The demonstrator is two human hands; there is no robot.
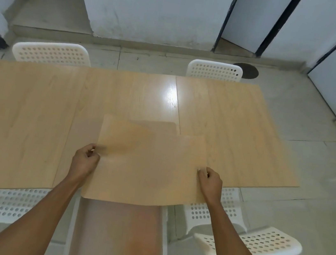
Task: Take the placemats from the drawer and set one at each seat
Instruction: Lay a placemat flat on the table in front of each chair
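Pinching the placemats (147, 163) by both side edges, your left hand (85, 159) and right hand (210, 179) hold them flat above the open drawer (117, 234), ready for the table (36, 108)

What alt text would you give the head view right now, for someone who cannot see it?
Both hands, left hand and right hand, pinch the side edges of a tan placemat held above the near edge of a light wooden table. Below it is an open drawer. White perforated chairs stand at the table's far and near sides.

Glossy light-wood table (36, 108)
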